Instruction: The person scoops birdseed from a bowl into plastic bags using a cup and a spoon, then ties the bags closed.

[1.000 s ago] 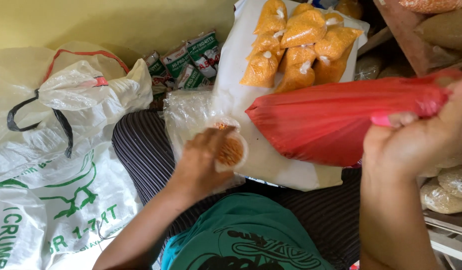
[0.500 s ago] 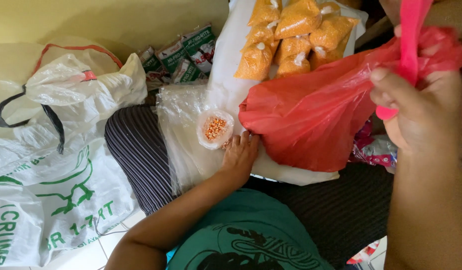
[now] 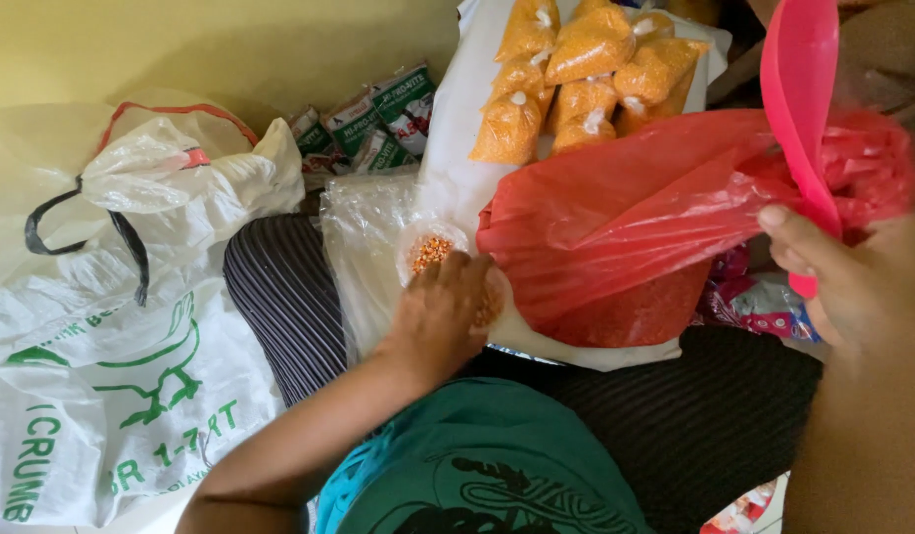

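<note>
Off to the far side of the left hand lies the biggest thing here, a white sack (image 3: 101,396) with green printing, and above it a knotted white plastic bag (image 3: 181,178) with black handles. Nearer the work, a large red plastic bag (image 3: 616,237) of orange grain sags across the lap, its bottom just beside the left hand (image 3: 440,314), which presses down, fingers curled, on a small clear bag (image 3: 433,252) partly filled with the same grain; a stack of empty clear bags (image 3: 364,247) lies under it. The right hand (image 3: 853,287) is closed around a pink scoop (image 3: 799,109) standing in the red bag's mouth. Beyond both hands, about eight filled, tied orange packets (image 3: 576,69) are piled on white sheeting (image 3: 457,119), so a good share looks done, though plenty of grain remains. Small green-and-white printed packets (image 3: 364,124) lean against the yellow wall.
</note>
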